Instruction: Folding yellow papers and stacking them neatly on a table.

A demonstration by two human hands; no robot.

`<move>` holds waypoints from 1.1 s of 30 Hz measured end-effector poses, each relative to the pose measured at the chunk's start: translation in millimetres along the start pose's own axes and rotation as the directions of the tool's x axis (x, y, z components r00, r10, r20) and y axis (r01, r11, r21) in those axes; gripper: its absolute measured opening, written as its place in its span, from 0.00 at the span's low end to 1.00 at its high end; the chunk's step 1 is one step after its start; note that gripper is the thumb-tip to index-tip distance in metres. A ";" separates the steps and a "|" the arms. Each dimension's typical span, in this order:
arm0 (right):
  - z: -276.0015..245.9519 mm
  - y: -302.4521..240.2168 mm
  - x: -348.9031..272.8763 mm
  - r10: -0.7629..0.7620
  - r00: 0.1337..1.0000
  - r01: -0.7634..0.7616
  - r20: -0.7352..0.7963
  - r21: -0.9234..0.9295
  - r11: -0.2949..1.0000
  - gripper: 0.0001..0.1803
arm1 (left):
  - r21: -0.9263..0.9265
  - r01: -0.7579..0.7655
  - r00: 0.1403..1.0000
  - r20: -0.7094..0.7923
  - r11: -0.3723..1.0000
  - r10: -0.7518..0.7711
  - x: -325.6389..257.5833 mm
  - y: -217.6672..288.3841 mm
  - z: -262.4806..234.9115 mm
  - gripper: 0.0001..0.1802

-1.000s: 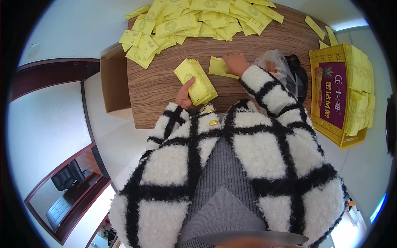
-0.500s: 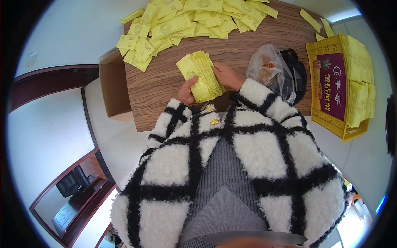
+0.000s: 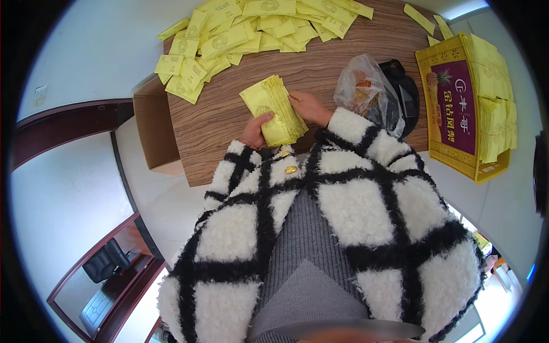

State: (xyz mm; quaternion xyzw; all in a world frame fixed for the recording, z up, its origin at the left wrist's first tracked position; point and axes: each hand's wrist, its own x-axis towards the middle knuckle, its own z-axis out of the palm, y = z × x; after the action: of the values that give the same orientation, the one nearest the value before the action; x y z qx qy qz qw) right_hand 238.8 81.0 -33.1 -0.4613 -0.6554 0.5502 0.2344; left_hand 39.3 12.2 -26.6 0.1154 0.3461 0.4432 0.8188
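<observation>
Near the table's front edge I hold a thick stack of flat yellow paper packets (image 3: 271, 108), its layered edges fanned toward the right. My left hand (image 3: 254, 131) grips the stack's lower left, with the thumb lying across the top packet. On the stack's right side, my right hand (image 3: 309, 107) is closed against the packet edges; the fingers beneath are hidden. Beyond my hands spreads a loose heap of similar yellow packets (image 3: 234, 40), lying at all angles on the wood-grain table (image 3: 229, 94).
Right of my hands, a clear plastic bag (image 3: 360, 91) rests against a black object (image 3: 403, 94). A yellow crate (image 3: 424, 66) full of upright packets stands at the right edge. Several stray packets (image 3: 419, 18) lie at the far right. Left of the table is a cardboard box (image 3: 154, 128).
The whole view has shifted and turned slightly, carrying the table, heap and crate leftward. Both hands keep the same hold on the stack.
</observation>
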 end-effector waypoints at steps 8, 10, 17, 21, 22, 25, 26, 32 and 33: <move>-42.8 -1.2 -35.4 -0.130 0.990 0.120 -0.057 -0.151 0.981 0.15 | 0.002 -0.026 0.995 -0.093 1.000 0.026 11.6 -4.6 15.8 0.27; -61.3 -6.9 -54.0 -0.120 0.989 0.109 -0.085 -0.116 0.987 0.14 | 0.187 -0.175 0.963 -0.171 0.967 0.208 18.6 -1.9 19.7 0.29; -111.0 16.1 -130.5 0.011 0.941 -0.075 -0.339 -0.174 0.982 0.13 | 0.883 -0.288 0.787 -0.001 0.370 0.617 33.9 22.8 5.1 0.56; -141.2 48.0 -147.4 0.036 0.787 -0.118 -0.616 -0.093 0.989 0.14 | 0.971 0.162 0.863 -0.053 -0.175 0.502 30.4 34.7 56.3 0.49; -149.2 55.2 -145.5 0.048 0.724 -0.179 -0.688 -0.120 0.976 0.13 | 0.971 0.162 0.863 -0.053 -0.177 0.502 31.4 32.5 56.6 0.49; -162.1 75.6 -137.9 0.080 0.692 -0.298 -0.717 -0.183 0.937 0.12 | 0.856 0.226 0.892 0.011 -0.466 0.452 35.3 18.2 39.8 0.40; -164.2 82.1 -135.4 0.110 0.720 -0.353 -0.685 -0.226 0.908 0.11 | 0.802 0.245 0.865 0.072 -0.545 0.496 37.5 10.0 31.2 0.39; -166.7 115.3 -125.3 0.037 0.812 -0.365 -0.582 -0.459 0.810 0.12 | 0.706 0.296 0.825 0.150 -0.643 0.545 47.6 -6.2 32.1 0.35; -165.4 116.5 -122.3 0.035 0.814 -0.363 -0.580 -0.460 0.810 0.12 | 0.694 0.317 0.822 0.140 -0.647 0.552 47.6 -7.3 32.4 0.35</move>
State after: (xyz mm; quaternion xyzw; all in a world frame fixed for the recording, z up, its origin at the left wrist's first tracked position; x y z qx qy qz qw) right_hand 470.7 55.4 -70.7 -0.7148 -0.6360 0.2049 0.2064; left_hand 83.2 50.1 -28.5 0.7206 0.6931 0.0123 0.0168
